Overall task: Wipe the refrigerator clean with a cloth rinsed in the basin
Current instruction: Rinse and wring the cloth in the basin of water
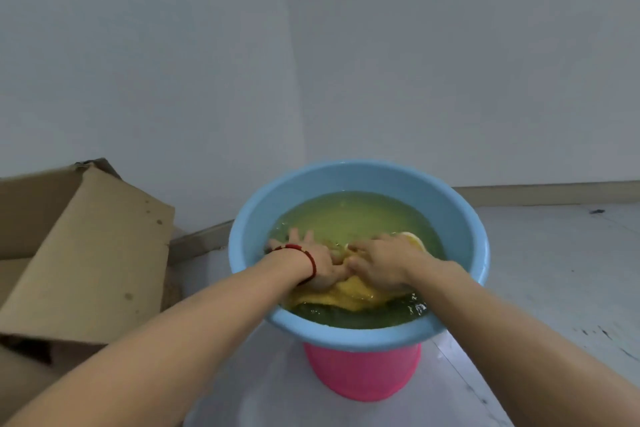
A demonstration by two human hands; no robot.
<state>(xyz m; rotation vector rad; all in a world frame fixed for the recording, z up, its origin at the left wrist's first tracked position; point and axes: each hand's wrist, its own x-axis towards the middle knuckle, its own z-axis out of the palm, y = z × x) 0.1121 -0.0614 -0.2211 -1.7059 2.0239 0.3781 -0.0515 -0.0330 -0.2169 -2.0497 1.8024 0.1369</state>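
The yellow cloth (349, 295) is sitting in the blue basin (360, 173), mostly bunched up near the front edge and half under the greenish, murky water (349, 215), with a pale corner poking out past the right hand. Both hands are on it, right next to each other with thumbs touching: the left hand (313, 262) has its fingers spread and dipping into the water, thumb curled into the fabric, and the right hand (381, 262) is curled over the top of the bunch, gripping it. There's a red string bracelet (304, 255) on the left wrist. The basin sits on top of a pink bucket (362, 374) on a light floor (554, 270), in a corner of grey walls (311, 45). Some cardboard boxes (83, 253) are piled up just to the left.
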